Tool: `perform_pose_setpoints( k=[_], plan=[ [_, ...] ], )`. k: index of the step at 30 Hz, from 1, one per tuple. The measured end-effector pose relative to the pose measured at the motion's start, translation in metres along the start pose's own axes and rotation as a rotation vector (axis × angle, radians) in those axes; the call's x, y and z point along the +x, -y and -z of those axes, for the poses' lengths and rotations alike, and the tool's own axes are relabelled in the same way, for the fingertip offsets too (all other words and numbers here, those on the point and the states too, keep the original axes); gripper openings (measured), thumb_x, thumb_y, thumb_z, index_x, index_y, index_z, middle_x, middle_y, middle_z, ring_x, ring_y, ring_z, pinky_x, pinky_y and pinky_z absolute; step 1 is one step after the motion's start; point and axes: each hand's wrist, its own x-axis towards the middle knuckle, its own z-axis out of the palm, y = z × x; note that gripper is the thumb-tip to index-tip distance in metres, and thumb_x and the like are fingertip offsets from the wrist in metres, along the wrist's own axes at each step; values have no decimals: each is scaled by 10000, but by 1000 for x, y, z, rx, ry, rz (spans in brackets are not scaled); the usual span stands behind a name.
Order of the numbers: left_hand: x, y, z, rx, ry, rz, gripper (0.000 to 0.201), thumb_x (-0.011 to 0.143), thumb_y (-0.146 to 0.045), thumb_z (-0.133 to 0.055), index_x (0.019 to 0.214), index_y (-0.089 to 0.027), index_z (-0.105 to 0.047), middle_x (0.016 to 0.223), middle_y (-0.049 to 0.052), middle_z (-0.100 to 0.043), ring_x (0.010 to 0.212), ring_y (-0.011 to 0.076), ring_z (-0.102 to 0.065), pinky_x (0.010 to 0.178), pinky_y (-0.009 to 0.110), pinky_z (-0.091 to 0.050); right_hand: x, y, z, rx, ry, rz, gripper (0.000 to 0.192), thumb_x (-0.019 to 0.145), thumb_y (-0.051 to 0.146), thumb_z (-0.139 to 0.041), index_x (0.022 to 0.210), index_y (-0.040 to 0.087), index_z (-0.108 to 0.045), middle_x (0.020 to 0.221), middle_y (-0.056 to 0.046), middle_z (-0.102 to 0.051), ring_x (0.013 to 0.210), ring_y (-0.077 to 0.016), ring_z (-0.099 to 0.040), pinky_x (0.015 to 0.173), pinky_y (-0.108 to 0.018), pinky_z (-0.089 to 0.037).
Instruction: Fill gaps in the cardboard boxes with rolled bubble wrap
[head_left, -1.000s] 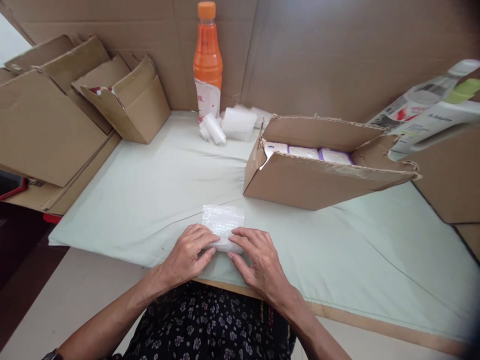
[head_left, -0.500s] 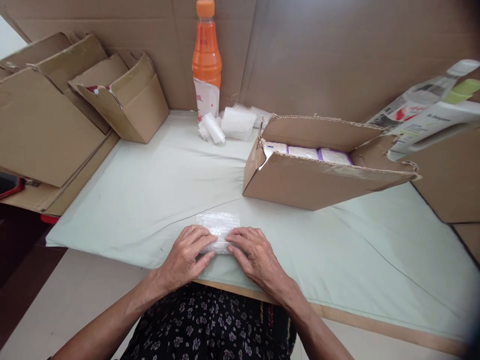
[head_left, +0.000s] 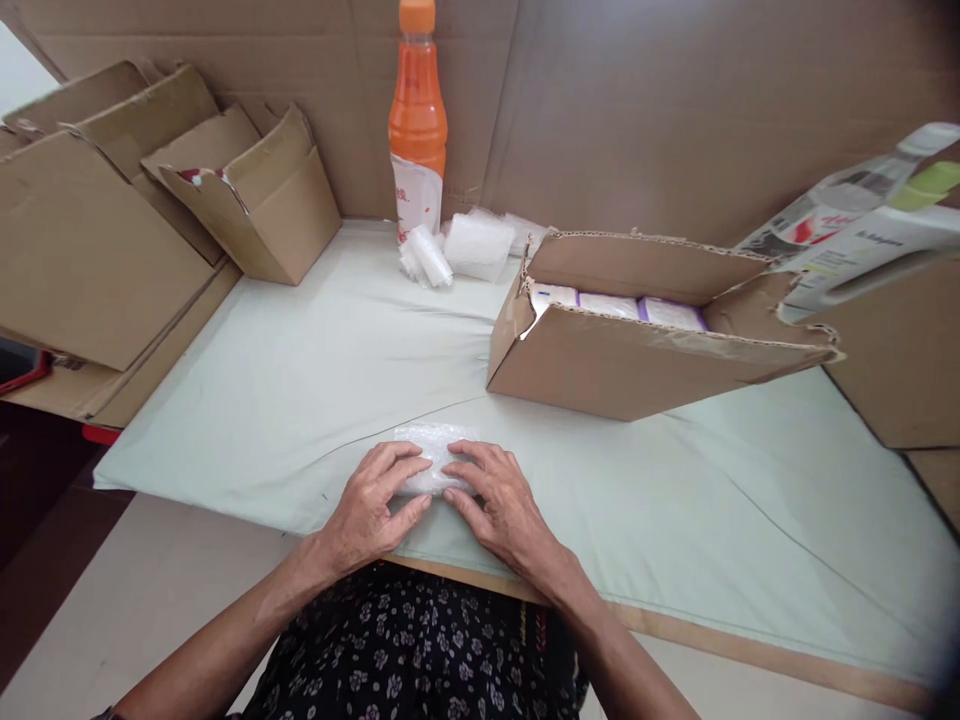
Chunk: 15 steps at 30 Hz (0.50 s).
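A small piece of clear bubble wrap lies near the front edge of the cloth-covered table, its near part rolled or folded over. My left hand grips its left side, fingers curved over the top and thumb at the near edge. On the right side, my right hand holds it the same way, fingertips on top and thumb in front. Both palms face inward, and the fingers hide the ends of the wrap. Whether anything lies inside the fold cannot be seen.
An orange drink bottle stands at the back beside several clear plastic wrap pieces. Right of centre is an open cardboard box holding white-and-purple packs. More cardboard boxes stand left; a clear bottle leans at right.
Both hands have shifted slightly away from me over the bubble wrap. The right fingers have spread a little, and the near fold has moved slightly forward.
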Motion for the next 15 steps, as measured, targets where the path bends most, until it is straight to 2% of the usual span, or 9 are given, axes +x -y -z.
perform_pose_setpoints(
  k=[4, 11, 15],
  plan=[
    [0, 4, -2, 21, -14, -8, 294, 933, -183, -627, 1226, -196, -632, 1133, 101, -679, 1076, 235, -621, 921, 412, -542, 3, -4, 0, 32, 6, -14, 188, 927, 246, -627, 1092, 221, -714, 1232, -104, -698, 1141, -250, -633, 941, -452, -516],
    [8, 4, -4, -5, -22, 27, 203, 967, -220, -576, 1147, -189, -666, 1037, 90, -707, 996, 225, -638, 871, 397, -535, -2, 2, -6, -68, -57, 7, 336, 912, 211, -605, 1247, 213, -639, 1305, -134, -653, 1181, -275, -607, 929, -457, -515],
    [6, -1, 1, -28, 5, 33, 176, 959, -204, -583, 1114, -183, -664, 1001, 82, -715, 947, 216, -640, 835, 381, -533, -3, 9, 0, -57, -1, 9, 293, 920, 172, -601, 1207, 214, -644, 1144, -93, -724, 1057, -246, -639, 906, -432, -494]
  ],
)
